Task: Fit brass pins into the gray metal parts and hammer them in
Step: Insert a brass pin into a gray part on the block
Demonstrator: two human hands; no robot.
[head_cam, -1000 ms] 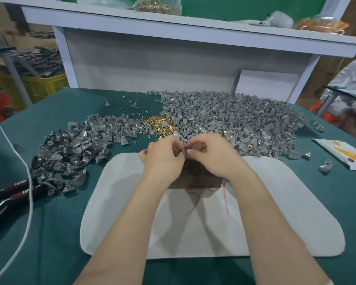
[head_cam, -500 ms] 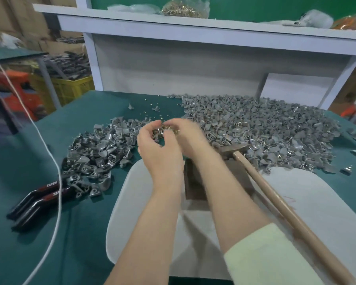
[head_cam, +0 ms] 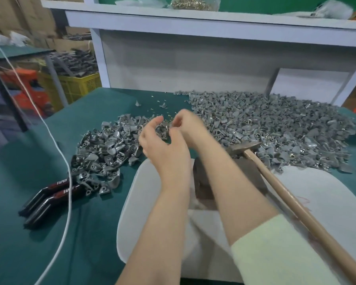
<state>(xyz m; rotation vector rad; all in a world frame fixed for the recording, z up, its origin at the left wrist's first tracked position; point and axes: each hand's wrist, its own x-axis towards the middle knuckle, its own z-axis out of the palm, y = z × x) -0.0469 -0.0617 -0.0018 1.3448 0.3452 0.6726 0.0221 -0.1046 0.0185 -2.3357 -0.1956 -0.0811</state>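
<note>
My left hand [head_cam: 159, 146] hovers over the gap between two heaps of gray metal parts, thumb and fingers spread and holding nothing. Just right of it my right hand [head_cam: 186, 126] has its fingers curled, pinching a small gray metal part [head_cam: 168, 127] at the fingertips; motion blur hides detail. The smaller heap [head_cam: 103, 153] lies to the left, the large heap [head_cam: 275, 124] to the right. Loose brass pins [head_cam: 160, 101] dot the green cloth behind the hands. A hammer [head_cam: 243, 147] with a wooden handle rests on a dark block [head_cam: 249, 171] under my right forearm.
A white mat [head_cam: 152, 192] lies under the block on the green table. Black-and-red pliers [head_cam: 49, 194] and a white cord [head_cam: 56, 140] lie at the left. A white shelf [head_cam: 193, 19] carries a bag of brass pins [head_cam: 193, 3]. A yellow crate [head_cam: 74, 87] stands beyond the table.
Both hands moved from above the block forward and left to the gap between the heaps. My left hand has opened away from the right. The view swung left, showing the hammer.
</note>
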